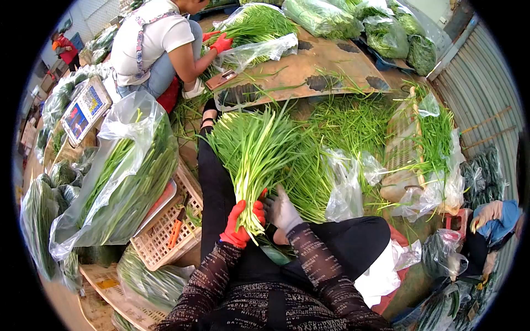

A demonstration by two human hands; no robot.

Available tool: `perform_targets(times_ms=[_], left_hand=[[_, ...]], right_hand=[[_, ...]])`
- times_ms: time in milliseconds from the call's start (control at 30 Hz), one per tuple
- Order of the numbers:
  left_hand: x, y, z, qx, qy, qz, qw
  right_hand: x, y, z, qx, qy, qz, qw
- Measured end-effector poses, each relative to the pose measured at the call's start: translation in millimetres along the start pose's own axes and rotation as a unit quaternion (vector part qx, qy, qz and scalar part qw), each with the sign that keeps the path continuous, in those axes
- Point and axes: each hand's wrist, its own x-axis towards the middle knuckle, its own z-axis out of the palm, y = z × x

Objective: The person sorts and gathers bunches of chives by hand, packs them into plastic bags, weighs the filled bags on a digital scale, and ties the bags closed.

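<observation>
My left hand [243, 220], in a red glove, is wrapped round the pale stem ends of a bunch of garlic chives [256, 160]. The green leaves fan upward, away from my body. Just right of the stems is my right hand [283, 209] in a greyish-white glove, its fingers stretched out beside the bunch and seemingly holding nothing. Whether those fingertips touch the chives is hard to see. A loose heap of chives [309, 185] lies beyond my right hand, partly beside a clear plastic bag [345, 190].
To the left, a bagged bundle of chives [127, 171] rests on a scale over a plastic crate [160, 237], with an orange-handled knife [175, 229]. A co-worker [154, 49] in red gloves handles greens by a worn board [326, 63]. A basket [403, 143] lies tipped at right.
</observation>
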Motion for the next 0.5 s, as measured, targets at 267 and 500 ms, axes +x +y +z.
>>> perform_targets(times_ms=[267,500], left_hand=[[-23,8,-14,0.029,0.009,0.015,0.999],[-28,12,7,0.222,0.142,0.084,0.961]], right_hand=[[17,-29,1,-0.147,0.205,-0.058,0.966],[-57,-173,-57,0.285,0.189,-0.341,0.875]])
